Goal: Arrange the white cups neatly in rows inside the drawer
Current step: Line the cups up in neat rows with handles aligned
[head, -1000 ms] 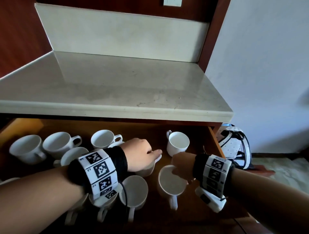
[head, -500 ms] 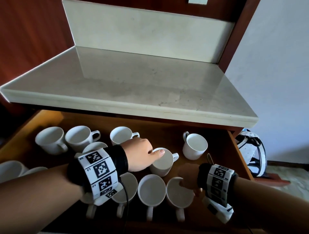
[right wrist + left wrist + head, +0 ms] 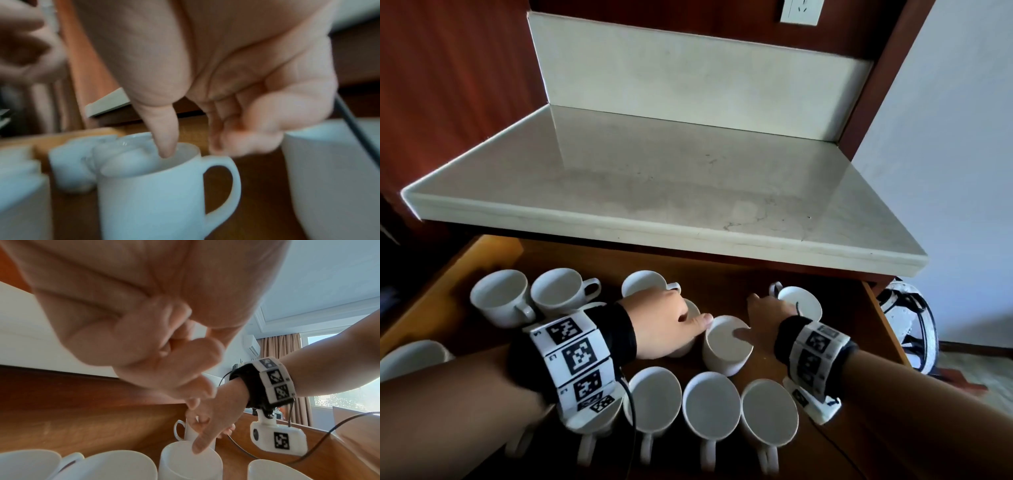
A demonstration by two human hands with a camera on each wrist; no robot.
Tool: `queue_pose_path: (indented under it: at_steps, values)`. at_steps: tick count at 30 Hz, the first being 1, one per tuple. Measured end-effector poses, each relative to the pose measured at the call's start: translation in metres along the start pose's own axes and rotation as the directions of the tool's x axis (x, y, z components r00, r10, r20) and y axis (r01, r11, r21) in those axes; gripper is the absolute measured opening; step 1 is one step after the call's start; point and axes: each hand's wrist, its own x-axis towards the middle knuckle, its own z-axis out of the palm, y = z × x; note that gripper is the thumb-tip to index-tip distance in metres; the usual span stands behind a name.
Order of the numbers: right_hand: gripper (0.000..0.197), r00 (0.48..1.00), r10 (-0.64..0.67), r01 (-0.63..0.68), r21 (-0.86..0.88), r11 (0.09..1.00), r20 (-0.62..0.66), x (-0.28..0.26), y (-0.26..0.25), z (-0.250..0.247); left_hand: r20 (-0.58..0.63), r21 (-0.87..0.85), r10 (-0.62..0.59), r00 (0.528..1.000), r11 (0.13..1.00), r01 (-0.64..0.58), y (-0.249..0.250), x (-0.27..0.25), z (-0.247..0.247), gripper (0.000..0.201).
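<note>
Several white cups stand in the open wooden drawer [image 3: 726, 284]. Three of them [image 3: 710, 404] line the front edge with handles toward me, and more stand along the back [image 3: 561, 291]. My right hand [image 3: 748, 318] holds the middle cup [image 3: 726, 356]. Its thumb dips inside the rim and its curled fingers sit outside by the handle [image 3: 224, 183]. My left hand [image 3: 674, 322] hovers just left of that cup, over another cup [image 3: 693, 310]. Its fingers [image 3: 164, 353] are loosely curled and hold nothing, and its thumb tip lies by the middle cup's rim.
A pale marble counter [image 3: 654, 192] overhangs the back of the drawer. One more cup [image 3: 799, 303] stands at the back right, close to my right wrist cable. A white and black object [image 3: 907, 325] lies on the floor right of the drawer's side wall [image 3: 883, 325].
My right hand set its cup down at the front right and moved up to the middle cup. My left hand let go of that middle cup and drew slightly left.
</note>
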Motion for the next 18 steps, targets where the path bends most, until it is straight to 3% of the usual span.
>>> queue_pose_path:
  at_steps: [2, 7, 11, 15, 18]
  values:
    - [0.057, 0.995, -0.065, 0.058, -0.096, 0.994, -0.077, 0.007, -0.011, 0.003, 0.004, 0.002, -0.005, 1.000, 1.000, 0.005, -0.003, -0.001, 0.000, 0.070]
    - [0.030, 0.988, -0.124, 0.143, -0.261, 0.955, 0.088, 0.024, -0.022, -0.002, 0.049, -0.015, -0.010, 0.999, 1.000, 0.011, -0.003, -0.004, 0.000, 0.064]
    - [0.027, 0.990, -0.137, 0.144, -0.305, 0.941, 0.045, 0.014, -0.016, -0.019, 0.044, -0.024, -0.015, 0.999, 1.000, 0.016, -0.004, -0.006, -0.001, 0.065]
    - [0.023, 0.988, -0.083, 0.074, -0.069, 0.995, -0.134, -0.018, 0.015, -0.048, 0.075, -0.006, -0.027, 0.997, 1.000, 0.027, 0.003, 0.000, 0.001, 0.070]
    - [0.020, 0.966, -0.017, 0.041, 0.089, 0.995, -0.260, -0.049, 0.034, -0.064, 0.157, -0.148, -0.014, 0.987, 0.988, 0.037, 0.023, 0.014, 0.004, 0.085]
